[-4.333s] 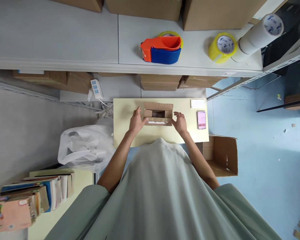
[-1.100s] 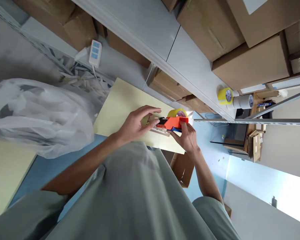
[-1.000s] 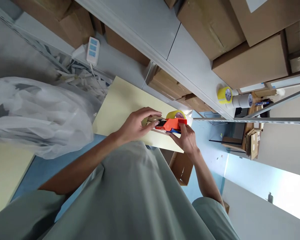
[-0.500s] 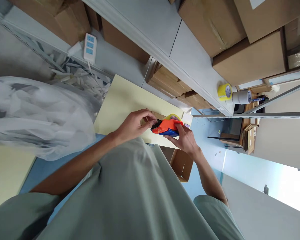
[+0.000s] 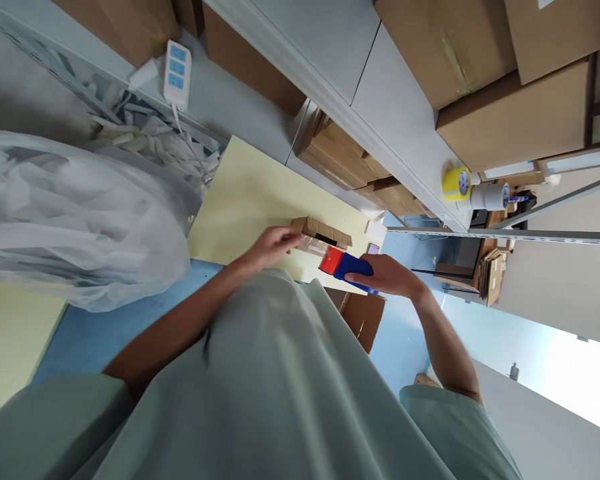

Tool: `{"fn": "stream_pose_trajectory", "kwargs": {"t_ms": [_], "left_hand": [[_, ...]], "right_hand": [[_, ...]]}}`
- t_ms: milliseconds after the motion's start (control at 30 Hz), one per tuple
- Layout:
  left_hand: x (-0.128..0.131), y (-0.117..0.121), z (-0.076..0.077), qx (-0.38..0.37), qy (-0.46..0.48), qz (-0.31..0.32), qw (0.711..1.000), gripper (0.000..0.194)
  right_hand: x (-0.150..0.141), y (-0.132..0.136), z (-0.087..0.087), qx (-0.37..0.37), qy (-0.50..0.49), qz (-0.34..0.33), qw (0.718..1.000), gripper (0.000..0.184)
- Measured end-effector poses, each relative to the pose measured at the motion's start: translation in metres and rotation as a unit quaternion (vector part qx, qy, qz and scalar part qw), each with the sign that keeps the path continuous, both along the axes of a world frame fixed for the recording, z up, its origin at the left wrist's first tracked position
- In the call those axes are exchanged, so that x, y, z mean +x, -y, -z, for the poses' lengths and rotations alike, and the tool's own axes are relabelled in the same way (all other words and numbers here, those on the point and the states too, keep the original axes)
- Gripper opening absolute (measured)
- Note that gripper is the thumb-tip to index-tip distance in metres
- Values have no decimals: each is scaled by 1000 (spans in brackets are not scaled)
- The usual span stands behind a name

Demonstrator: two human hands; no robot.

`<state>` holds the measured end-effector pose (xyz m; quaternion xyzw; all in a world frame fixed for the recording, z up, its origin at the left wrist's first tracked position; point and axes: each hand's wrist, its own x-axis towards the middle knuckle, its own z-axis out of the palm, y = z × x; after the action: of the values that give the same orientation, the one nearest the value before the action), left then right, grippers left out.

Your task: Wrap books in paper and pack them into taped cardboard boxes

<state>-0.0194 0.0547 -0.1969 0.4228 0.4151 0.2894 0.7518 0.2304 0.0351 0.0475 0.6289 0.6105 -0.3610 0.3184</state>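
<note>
A small cardboard box [image 5: 325,233] lies on the pale yellow table [image 5: 245,207]. My left hand [image 5: 270,245] rests against the box's near left side, fingers curled and blurred. My right hand [image 5: 387,275] grips the orange and blue tape dispenser [image 5: 343,263], held at the near side of the box, just off the table's front edge. A white card [image 5: 375,232] and a pink phone [image 5: 373,249] lie at the table's right end.
A full white plastic bag [image 5: 75,220] sits left of the table. An open carton [image 5: 363,317] stands on the blue floor under my right arm. A shelf above holds a yellow tape roll [image 5: 455,183], a white roll [image 5: 487,196] and big cartons [image 5: 510,120]. A power strip [image 5: 176,65] lies behind.
My right hand has drawn the tape dispenser off the top of the box toward me. My left hand slid down to the box's near side. The view tilted further.
</note>
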Motion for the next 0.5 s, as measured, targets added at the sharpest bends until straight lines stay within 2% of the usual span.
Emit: {"fn": "stream_pose_trajectory", "kwargs": {"t_ms": [100,200,333,500], "left_hand": [[-10,-7,34,-36,-26,-40,998,62],[-8,-13,62,-61,-20,-52,997,60],[13,-14,83,-82,-26,-65,994,58],[37,-14,101,-75,-36,-92,992,57]], "right_hand": [[14,-9,-11,-8,24,17,1000,59],[8,-22,-17,6,19,44,999,61],[-17,-42,-16,29,15,57,998,63],[-42,-62,-7,42,24,32,998,67]]}}
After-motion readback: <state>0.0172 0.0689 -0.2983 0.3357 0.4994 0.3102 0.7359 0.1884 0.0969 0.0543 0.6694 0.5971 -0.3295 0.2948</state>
